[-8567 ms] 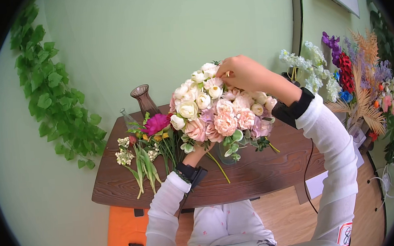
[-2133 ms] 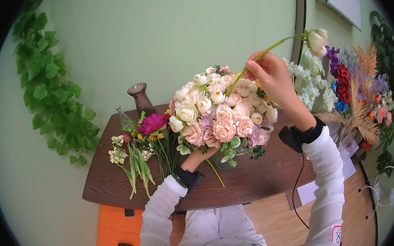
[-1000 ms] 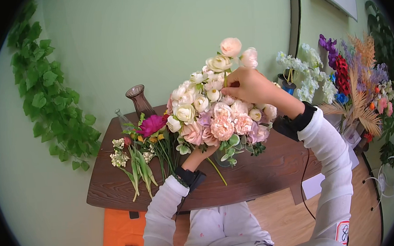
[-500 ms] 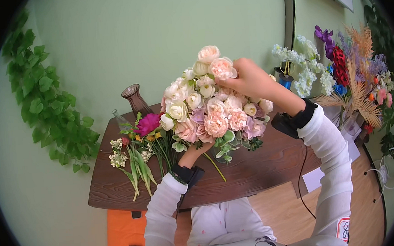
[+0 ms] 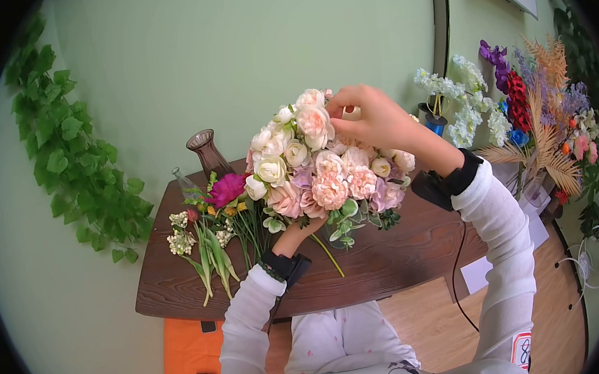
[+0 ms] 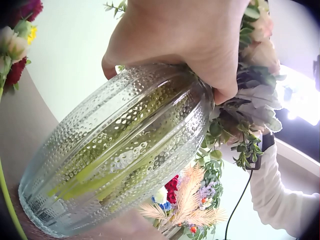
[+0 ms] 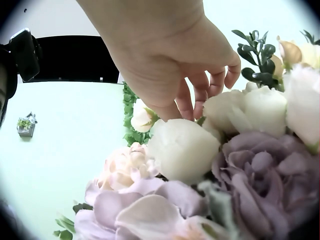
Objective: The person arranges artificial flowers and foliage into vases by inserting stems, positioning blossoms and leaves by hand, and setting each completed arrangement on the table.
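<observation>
An artificial bouquet (image 5: 350,166) of white, pink and lilac blooms stands in a ribbed clear glass vase (image 6: 120,155). My left hand (image 6: 175,35) grips the vase around its neck, beneath the blossoms; the vase tilts in the left wrist view, and green stems show through its glass. At the bouquet's top, my right hand (image 5: 375,119) has its loosely bent fingers at a pale pink flower (image 5: 314,123), thumb and forefinger apart. In the right wrist view those fingers hang spread behind a white bloom (image 7: 182,150). The pink flower's stem is hidden among the other blooms.
Left on the dark wooden table (image 5: 196,291) lie loose tulips (image 5: 210,256), white berry sprigs (image 5: 180,240) and a magenta flower (image 5: 227,189). Behind them stand a brown glass vase (image 5: 208,154) and a small clear bottle (image 5: 184,181). More artificial flowers (image 5: 527,108) stand at right.
My right hand has brought a stem with several pale blooms over from the right and lowered it into the bouquet's top. Thumb and forefinger have since parted. My left hand stays on the vase.
</observation>
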`<move>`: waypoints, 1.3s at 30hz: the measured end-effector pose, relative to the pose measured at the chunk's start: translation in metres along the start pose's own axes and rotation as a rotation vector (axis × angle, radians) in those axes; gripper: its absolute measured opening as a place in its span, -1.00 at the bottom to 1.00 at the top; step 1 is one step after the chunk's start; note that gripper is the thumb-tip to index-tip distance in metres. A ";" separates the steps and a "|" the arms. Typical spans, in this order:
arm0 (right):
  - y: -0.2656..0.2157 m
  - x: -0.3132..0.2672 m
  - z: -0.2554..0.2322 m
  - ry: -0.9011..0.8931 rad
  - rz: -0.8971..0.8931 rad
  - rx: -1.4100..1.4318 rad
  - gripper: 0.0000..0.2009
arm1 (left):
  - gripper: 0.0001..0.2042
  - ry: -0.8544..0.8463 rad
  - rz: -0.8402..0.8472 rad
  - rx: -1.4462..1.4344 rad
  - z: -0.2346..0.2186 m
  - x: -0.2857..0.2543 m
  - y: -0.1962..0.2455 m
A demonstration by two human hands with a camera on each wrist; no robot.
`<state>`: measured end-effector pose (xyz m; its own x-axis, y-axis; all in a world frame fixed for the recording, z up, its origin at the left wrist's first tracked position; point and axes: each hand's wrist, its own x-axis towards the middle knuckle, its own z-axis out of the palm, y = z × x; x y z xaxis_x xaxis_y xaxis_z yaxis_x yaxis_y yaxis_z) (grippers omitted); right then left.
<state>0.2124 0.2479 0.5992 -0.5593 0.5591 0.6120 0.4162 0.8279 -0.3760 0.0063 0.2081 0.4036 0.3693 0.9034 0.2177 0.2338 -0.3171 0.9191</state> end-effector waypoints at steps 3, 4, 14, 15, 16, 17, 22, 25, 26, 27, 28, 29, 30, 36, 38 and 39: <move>0.000 0.002 0.001 -0.002 -0.039 -0.045 -0.88 | -0.56 0.031 -0.109 -0.102 -0.003 0.001 -0.013; 0.003 0.001 0.002 0.020 -0.055 -0.139 -0.89 | -0.56 0.033 -0.108 -0.097 -0.003 0.001 -0.013; 0.006 -0.006 -0.003 0.013 0.048 -0.277 -0.84 | -0.61 0.050 -0.087 -0.052 0.001 -0.001 -0.008; 0.003 -0.006 -0.004 0.014 0.048 -0.278 -0.84 | -0.62 0.051 -0.084 -0.046 0.002 0.000 -0.008; 0.000 -0.006 -0.006 0.049 -0.016 -0.189 -0.82 | -0.62 0.053 -0.082 -0.041 0.002 0.000 -0.007; -0.005 -0.006 -0.008 0.082 -0.080 -0.098 -0.77 | -0.63 0.056 -0.080 -0.036 0.003 -0.001 -0.007; -0.019 -0.002 -0.022 -0.085 -0.395 -0.143 -0.77 | -0.65 0.068 -0.083 -0.008 0.003 -0.003 -0.006; -0.020 -0.001 -0.028 -0.203 -0.316 -0.174 -0.77 | -0.66 0.069 -0.081 0.007 0.003 -0.004 -0.005; -0.020 -0.001 -0.029 -0.217 -0.240 -0.174 -0.77 | -0.67 0.070 -0.080 0.012 0.003 -0.004 -0.004; -0.017 -0.001 -0.031 -0.217 -0.240 -0.175 -0.77 | -0.67 0.072 -0.078 0.016 0.004 -0.003 -0.003; -0.012 -0.001 -0.032 -0.190 -0.224 -0.142 -0.78 | -0.68 0.073 -0.075 0.021 0.005 -0.001 -0.002; -0.008 -0.001 -0.034 -0.163 -0.208 -0.109 -0.78 | -0.68 0.075 -0.073 0.025 0.005 -0.002 -0.002; -0.006 -0.002 -0.035 -0.163 -0.208 -0.110 -0.78 | -0.69 0.076 -0.071 0.030 0.005 -0.003 -0.002; 0.004 -0.007 -0.033 -0.125 -0.121 -0.061 -0.80 | -0.71 0.083 -0.060 0.062 0.007 -0.004 0.001; -0.003 -0.009 -0.026 -0.145 -0.168 -0.044 -0.82 | -0.72 0.085 -0.058 0.074 0.008 -0.003 0.002; -0.003 -0.009 -0.024 -0.143 -0.166 -0.042 -0.82 | -0.72 0.084 -0.058 0.081 0.007 -0.004 0.002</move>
<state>0.2333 0.2393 0.6109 -0.7173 0.4183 0.5573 0.3378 0.9082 -0.2469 0.0117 0.2014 0.4017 0.2768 0.9410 0.1945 0.3255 -0.2822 0.9024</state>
